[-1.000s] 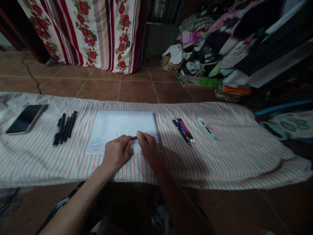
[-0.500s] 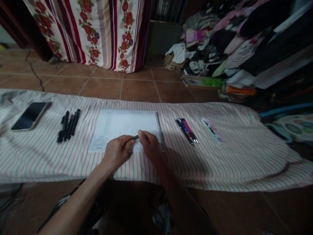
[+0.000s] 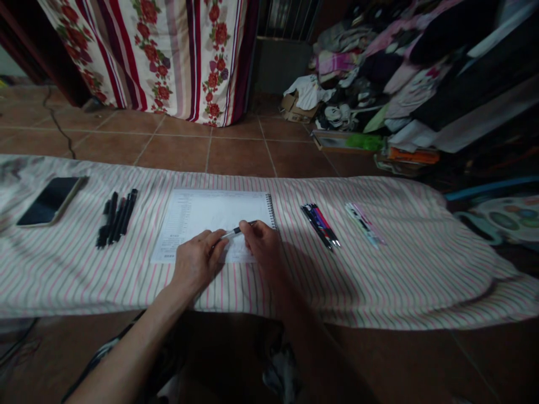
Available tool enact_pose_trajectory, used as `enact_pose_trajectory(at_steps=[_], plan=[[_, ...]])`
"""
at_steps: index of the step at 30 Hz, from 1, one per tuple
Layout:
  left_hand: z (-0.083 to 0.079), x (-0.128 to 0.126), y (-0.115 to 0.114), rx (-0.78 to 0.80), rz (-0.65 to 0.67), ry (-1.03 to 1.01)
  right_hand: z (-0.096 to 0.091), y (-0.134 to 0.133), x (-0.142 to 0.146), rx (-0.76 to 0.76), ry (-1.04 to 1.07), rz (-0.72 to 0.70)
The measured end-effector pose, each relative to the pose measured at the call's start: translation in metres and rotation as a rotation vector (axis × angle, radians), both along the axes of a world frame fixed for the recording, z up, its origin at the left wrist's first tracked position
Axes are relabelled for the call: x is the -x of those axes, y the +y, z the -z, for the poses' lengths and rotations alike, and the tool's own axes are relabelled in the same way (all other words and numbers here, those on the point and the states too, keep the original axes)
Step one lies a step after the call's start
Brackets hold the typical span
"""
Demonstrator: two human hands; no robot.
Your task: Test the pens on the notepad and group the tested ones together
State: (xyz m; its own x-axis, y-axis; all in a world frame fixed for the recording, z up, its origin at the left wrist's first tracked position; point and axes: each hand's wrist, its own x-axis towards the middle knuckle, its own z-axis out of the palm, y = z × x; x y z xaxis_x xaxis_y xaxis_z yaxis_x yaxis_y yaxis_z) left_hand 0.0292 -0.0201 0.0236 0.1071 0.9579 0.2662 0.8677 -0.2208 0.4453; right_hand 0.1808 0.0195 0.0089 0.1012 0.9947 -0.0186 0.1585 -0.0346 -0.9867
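Evidently, left hand [image 3: 194, 261] and right hand [image 3: 264, 242] gripped a pen [image 3: 234, 231] mid-adjustment, the next move seemingly requiring steady pinches.

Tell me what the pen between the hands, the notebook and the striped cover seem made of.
Pen: probably smooth plastic, from its pale, seemingly see-through stretch beside a dark one.
Notebook: matte paper, from its flat, glare-free printed page; its dark coil could be metal or plastic.
Striped cover: dull fabric, from its soft wrinkles.
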Motion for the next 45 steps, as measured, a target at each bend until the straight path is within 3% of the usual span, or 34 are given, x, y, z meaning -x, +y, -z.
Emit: enact_pose_trajectory(at_steps=[5, 17, 28, 35, 45], plan=[[0.0, -0.007, 0.0, 0.013, -0.023, 0.056, 0.0, -0.002, 0.003, 0.01, 0.094, 0.006], [0.001, -0.018, -0.003, -0.087, -0.04, 0.155, -0.002, -0.003, 0.004, 0.031, 0.082, 0.048], [0.004, -0.022, -0.002, 0.094, -0.063, -0.057, -0.002, -0.004, 0.002, 0.003, 0.265, -0.028], [0.005, -0.023, -0.002, 0.133, -0.058, -0.136, 0.002, 0.0, 0.005, 0.063, 0.297, 0.034], [0.007, -0.021, -0.002, 0.181, -0.064, -0.348, 0.001, -0.003, 0.004, 0.07, 0.527, -0.119]])
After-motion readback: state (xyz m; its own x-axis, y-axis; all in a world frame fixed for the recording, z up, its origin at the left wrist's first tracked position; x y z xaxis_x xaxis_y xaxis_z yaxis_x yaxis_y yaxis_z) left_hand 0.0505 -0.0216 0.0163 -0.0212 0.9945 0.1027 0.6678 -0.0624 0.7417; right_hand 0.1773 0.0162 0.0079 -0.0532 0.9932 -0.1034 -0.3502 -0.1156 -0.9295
